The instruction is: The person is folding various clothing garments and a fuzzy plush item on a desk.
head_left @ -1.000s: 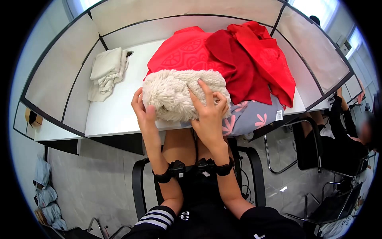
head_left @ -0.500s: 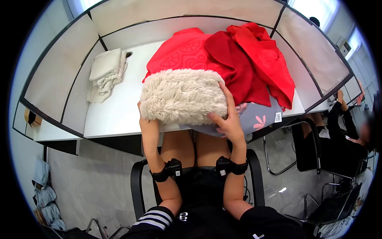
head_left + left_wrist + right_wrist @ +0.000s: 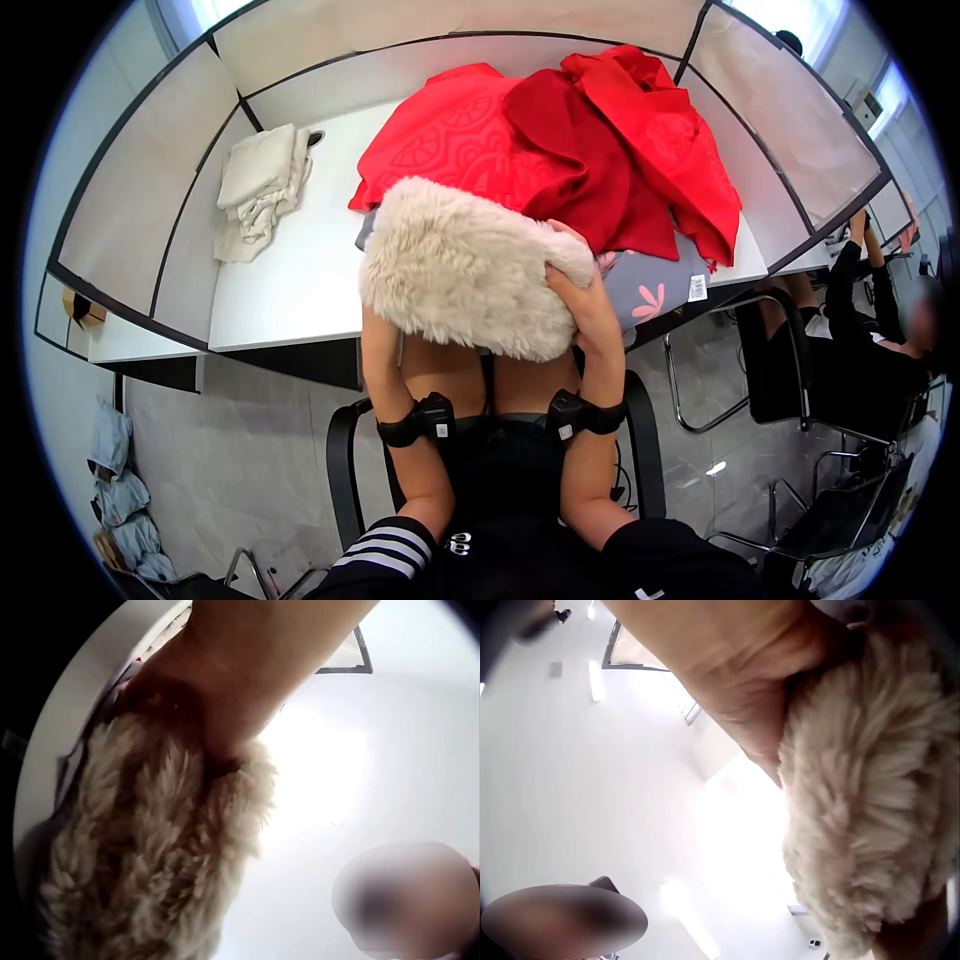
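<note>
A thick folded bundle of fluffy cream plush fabric (image 3: 465, 265) is held between both hands at the desk's front edge, tilted so its right end sits lower in the head view. My right hand (image 3: 590, 305) grips that right end, thumb on the upper face and fingers around the far side. At the other end, my left hand (image 3: 199, 712) holds the bundle; in the head view the fabric covers most of this hand. Long shaggy pile fills much of both wrist views and hides the fingertips.
Behind the bundle lies a heap of red cloth (image 3: 440, 135) with a darker red piece (image 3: 565, 130). Grey fabric with pink flowers (image 3: 650, 285) reaches the desk edge. Folded beige cloth (image 3: 260, 175) lies on the left. Partitions (image 3: 160, 180) enclose the white desk (image 3: 275, 300). Another person sits at right.
The right hand went from the bundle's top to its right end. The bundle has since come nearer the body and turned, its right end dropping. The left hand has slipped mostly out of sight beneath it.
</note>
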The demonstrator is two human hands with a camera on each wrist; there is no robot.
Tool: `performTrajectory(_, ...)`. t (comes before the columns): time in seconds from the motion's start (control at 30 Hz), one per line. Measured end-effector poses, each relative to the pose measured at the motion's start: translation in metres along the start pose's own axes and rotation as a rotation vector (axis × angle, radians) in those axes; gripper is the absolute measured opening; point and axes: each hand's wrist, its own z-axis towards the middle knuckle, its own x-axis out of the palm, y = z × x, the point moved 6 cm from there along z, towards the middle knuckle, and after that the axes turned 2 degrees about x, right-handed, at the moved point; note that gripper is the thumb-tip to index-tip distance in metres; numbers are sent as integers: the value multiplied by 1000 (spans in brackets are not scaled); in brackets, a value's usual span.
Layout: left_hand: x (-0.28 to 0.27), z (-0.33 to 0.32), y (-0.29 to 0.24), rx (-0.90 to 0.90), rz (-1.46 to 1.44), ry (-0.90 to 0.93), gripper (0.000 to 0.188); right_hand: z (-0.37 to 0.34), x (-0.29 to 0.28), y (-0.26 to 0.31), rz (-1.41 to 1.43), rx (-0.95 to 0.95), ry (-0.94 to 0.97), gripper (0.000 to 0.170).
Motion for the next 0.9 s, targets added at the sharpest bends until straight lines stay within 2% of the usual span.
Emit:
performTrajectory(0.03, 6, 6, 5, -109, -20, 29, 52, 3, -2, -2, 1, 7, -62, 55)
performTrajectory(0.07, 11, 7, 10, -219, -38, 58, 54, 3, -3, -4, 2, 5, -62, 55)
performTrajectory(0.13, 14, 7, 3, -197, -53, 61, 56, 5, -5, -10, 114, 26, -52, 46)
performTrajectory(0.23, 12, 6, 10, -202, -51, 45, 57, 0, -13, -16, 61, 74, -125, 38)
performTrajectory(0.33, 12, 6, 1, -167, -106, 61, 58, 1, -12, -15, 90, 72, -101, 34)
performTrajectory(0.4, 10, 6, -2, -234, -113, 17, 47, 1, -9, -11, 108, 60, -89, 34)
performTrajectory(0.6, 9, 8, -1, -145, -89, 12, 45, 3, -6, -10, 158, 37, -16, 36)
performTrajectory(0.63, 8, 9, 0, -144, -90, 10, 45, 3, -4, -7, 172, 9, 6, 38)
performTrajectory(0.7, 11, 11, 1, -145, -14, 119, 56, 2, -2, -1, 211, 4, 3, 39)
performTrajectory(0.73, 11, 11, 0, -145, -14, 116, 56, 2, -1, 0, 252, 0, -2, 40)
performTrajectory(0.8, 12, 10, -2, -255, -9, 114, 54, 2, -7, -4, 240, 14, -2, 40)
performTrajectory(0.9, 12, 10, -8, -224, -22, 112, 54, 0, -19, -15, 204, 79, -49, 38)
